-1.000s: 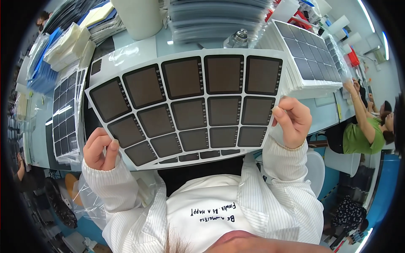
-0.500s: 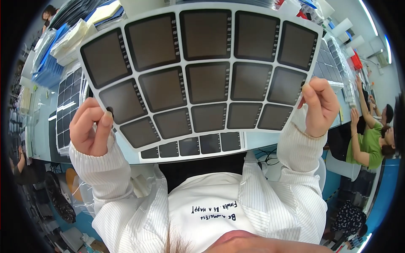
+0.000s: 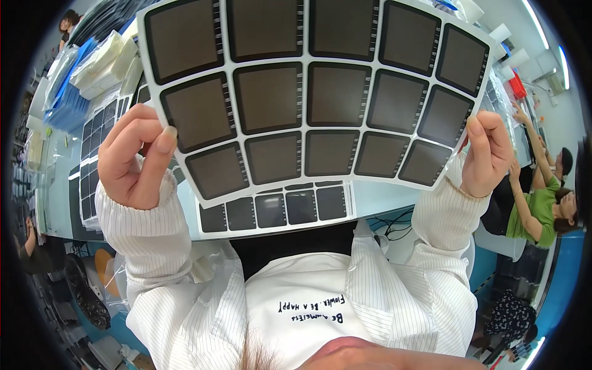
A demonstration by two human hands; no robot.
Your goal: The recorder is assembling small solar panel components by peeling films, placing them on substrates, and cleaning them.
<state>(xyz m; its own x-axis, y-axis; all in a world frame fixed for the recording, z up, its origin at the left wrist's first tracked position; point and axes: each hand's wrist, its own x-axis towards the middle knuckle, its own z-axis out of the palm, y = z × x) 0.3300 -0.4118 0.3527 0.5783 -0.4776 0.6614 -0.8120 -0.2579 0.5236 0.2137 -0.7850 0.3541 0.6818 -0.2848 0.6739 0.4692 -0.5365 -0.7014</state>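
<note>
A white-bordered sheet with rows of dark rectangular panels is held up above the table, its far edge running out of the picture. My left hand pinches its left edge between thumb and bent fingers. At the opposite edge, my right hand has the same kind of pinch. Under the raised sheet, near the table's front edge, lies another sheet of dark panels, partly covered from sight.
Stacked panel sheets lie on the glassy table at left. Behind them are blue folders and bagged pale packs. A red box stands far right. A person in green works on the right.
The raised sheet has shifted right and come closer to the camera, with a slight turn. Both hands have moved with it and keep their hold.
</note>
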